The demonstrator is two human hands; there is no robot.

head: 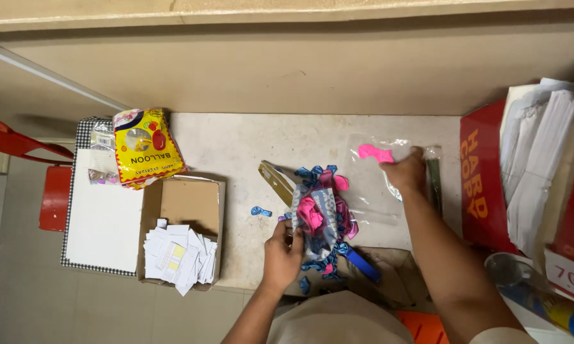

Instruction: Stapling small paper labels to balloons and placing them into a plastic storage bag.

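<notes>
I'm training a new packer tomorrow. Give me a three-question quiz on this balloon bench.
1. True or false: the right hand rests on a clear plastic bag with a pink balloon inside.
2. What does the left hand touch? A) yellow balloon packet B) heap of pink and blue balloons C) red box
3. Fill in: the white paper slips lie in a ___ box.

Key: 1 true; 2 B, the heap of pink and blue balloons; 3 cardboard.

A head-worn camera looks straight down, close over the table.
</notes>
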